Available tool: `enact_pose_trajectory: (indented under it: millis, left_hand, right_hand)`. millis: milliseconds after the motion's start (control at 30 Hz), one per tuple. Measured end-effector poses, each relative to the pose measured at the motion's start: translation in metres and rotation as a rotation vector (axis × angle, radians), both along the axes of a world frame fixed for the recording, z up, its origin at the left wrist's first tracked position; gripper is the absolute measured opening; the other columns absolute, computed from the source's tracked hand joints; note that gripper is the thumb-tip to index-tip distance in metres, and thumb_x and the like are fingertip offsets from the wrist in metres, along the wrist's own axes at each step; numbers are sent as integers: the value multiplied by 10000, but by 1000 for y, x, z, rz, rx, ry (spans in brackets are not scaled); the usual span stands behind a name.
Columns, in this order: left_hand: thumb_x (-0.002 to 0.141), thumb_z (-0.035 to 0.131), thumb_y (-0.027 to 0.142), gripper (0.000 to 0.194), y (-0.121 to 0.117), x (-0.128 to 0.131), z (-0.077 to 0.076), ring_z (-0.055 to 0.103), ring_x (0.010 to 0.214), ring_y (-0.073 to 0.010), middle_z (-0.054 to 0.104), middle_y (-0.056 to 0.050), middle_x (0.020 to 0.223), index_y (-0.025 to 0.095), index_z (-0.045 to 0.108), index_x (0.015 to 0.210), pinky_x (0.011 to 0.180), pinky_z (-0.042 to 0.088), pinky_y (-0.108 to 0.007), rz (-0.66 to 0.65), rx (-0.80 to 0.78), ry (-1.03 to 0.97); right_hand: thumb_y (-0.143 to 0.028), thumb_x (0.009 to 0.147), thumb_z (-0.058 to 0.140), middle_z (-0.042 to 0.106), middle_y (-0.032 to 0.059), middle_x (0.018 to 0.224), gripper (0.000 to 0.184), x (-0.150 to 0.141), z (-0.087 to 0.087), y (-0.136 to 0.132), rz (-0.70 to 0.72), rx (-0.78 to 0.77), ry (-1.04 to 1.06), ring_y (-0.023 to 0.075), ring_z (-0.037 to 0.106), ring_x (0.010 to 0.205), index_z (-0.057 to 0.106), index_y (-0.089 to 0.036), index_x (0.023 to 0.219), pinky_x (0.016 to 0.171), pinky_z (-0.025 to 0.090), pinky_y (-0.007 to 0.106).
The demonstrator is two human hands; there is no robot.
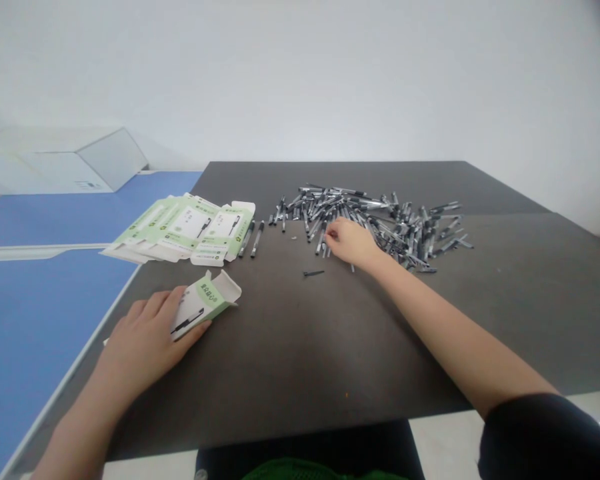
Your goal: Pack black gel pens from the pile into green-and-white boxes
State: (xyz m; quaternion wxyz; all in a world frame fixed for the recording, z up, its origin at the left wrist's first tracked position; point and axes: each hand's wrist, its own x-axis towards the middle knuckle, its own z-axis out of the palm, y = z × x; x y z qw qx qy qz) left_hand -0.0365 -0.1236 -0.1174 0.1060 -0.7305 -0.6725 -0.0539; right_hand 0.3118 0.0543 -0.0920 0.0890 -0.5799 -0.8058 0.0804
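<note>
My left hand [147,340] lies on a small green-and-white pen box [206,302] near the table's left edge, fingers wrapped round it; the box's far flap stands open. My right hand [349,241] reaches forward to the near edge of a heap of black and grey pens [380,217], fingers curled onto pens there. I cannot make out whether it grips one. A single dark pen part [313,273] lies loose between the two hands.
A stack of flattened green-and-white boxes [180,228] lies at the back left, with two pens [251,238] beside it. The dark table [330,347] meets a blue surface [25,313] on the left. A pale box [65,160] stands far left.
</note>
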Motion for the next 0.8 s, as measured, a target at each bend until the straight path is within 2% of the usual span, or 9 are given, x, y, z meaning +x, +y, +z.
enact_pose_trajectory:
  millis: [133, 233, 367, 500, 600, 633, 700, 800]
  left_hand:
    - [916, 485, 536, 612, 1, 1, 0, 652, 996, -445, 691, -242, 1167, 82, 572, 1317, 846, 529, -542, 7, -6, 30]
    - [917, 490, 535, 614, 2, 1, 1, 648, 1011, -449, 685, -245, 1184, 85, 564, 1328, 857, 523, -542, 15, -24, 28]
    - [927, 479, 536, 635, 1, -1, -2, 640, 1000, -451, 672, -258, 1174, 56, 548, 1336, 853, 522, -555, -4, -28, 16]
    - [879, 570, 528, 568, -2, 1, -5, 628, 1007, -464, 651, -207, 1176, 204, 547, 1345, 812, 526, -597, 6, 109, -42]
    - [874, 594, 442, 486, -6, 19, 7, 511, 1223, -524, 572, -185, 1322, 296, 549, 1336, 928, 437, -703, 12, 257, -188]
    - [889, 575, 417, 466, -6, 29, 14, 474, 1278, -516, 546, -185, 1359, 288, 549, 1336, 989, 391, -712, -20, 245, -253]
    - [902, 549, 395, 396, -3, 54, 30, 535, 1238, -426, 580, -174, 1293, 230, 602, 1259, 1045, 402, -618, -112, 231, -467]
    - [934, 518, 415, 333, 14, 99, 50, 649, 969, -258, 680, -83, 1075, 221, 656, 1167, 870, 511, -398, -185, -31, -861]
  right_hand:
    - [-380, 923, 572, 712, 265, 1127, 411, -21, -1, 8, -136, -43, -72, 330, 665, 1117, 721, -44, 1105, 922, 491, 376]
    - [-336, 869, 639, 715, 273, 1146, 421, -27, -1, 6, -190, -95, -112, 320, 676, 1134, 703, -45, 1166, 919, 502, 344]
    - [-279, 833, 637, 702, 282, 1181, 436, -23, 1, -7, -210, -155, -147, 338, 693, 1108, 699, -53, 1200, 878, 527, 366]
    - [-273, 843, 567, 726, 275, 1082, 370, -7, 9, -22, -198, -161, -148, 348, 709, 1007, 732, -56, 1092, 771, 519, 367]
    - [-306, 879, 498, 739, 204, 914, 312, 8, 22, -35, -182, -131, -133, 299, 697, 871, 739, -107, 887, 677, 458, 334]
    - [-316, 892, 477, 725, 166, 832, 317, 13, 26, -39, -161, -113, -107, 266, 677, 801, 716, -129, 798, 644, 426, 320]
    - [-338, 911, 462, 637, 78, 653, 352, 20, 35, -49, -75, -88, 28, 186, 582, 639, 620, -169, 646, 580, 353, 296]
    - [-388, 923, 486, 451, -20, 516, 404, 19, 41, -65, 107, -131, 395, 112, 397, 505, 478, -196, 568, 517, 259, 273]
